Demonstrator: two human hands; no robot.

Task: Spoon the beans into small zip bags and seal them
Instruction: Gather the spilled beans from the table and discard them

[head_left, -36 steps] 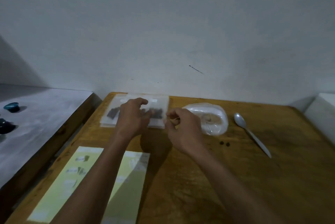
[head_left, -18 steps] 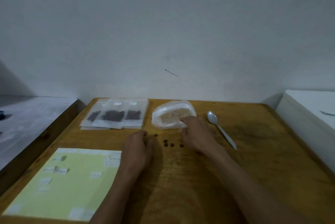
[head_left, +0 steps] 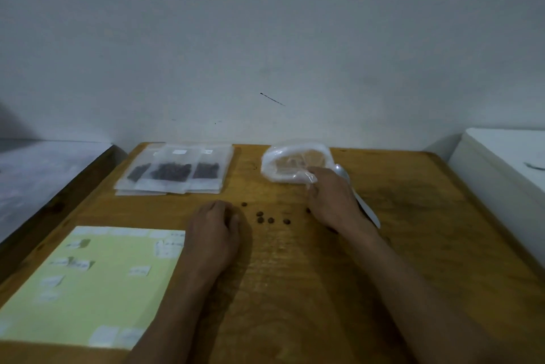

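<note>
Three small zip bags [head_left: 174,172] holding dark beans lie flat in a row at the back left of the wooden table [head_left: 413,245]. A crumpled clear plastic bag [head_left: 292,163] sits at the back middle. My right hand [head_left: 333,201] rests beside it, its fingers pinching the bag's near corner. A metal spoon [head_left: 362,204] lies partly under that hand. Several loose beans [head_left: 269,217] are scattered on the wood between my hands. My left hand [head_left: 215,231] lies knuckles-up on the table with fingers curled, and I see nothing in it.
A light green sheet [head_left: 88,284] with small white labels lies at the front left. A grey surface [head_left: 35,178] adjoins the table on the left, a white block [head_left: 507,175] on the right. A plain wall stands right behind the table.
Both hands left the filled zip bags and came down. The left hand settled on the table near the loose beans. The right hand went to the crumpled bag's corner. More loose beans show.
</note>
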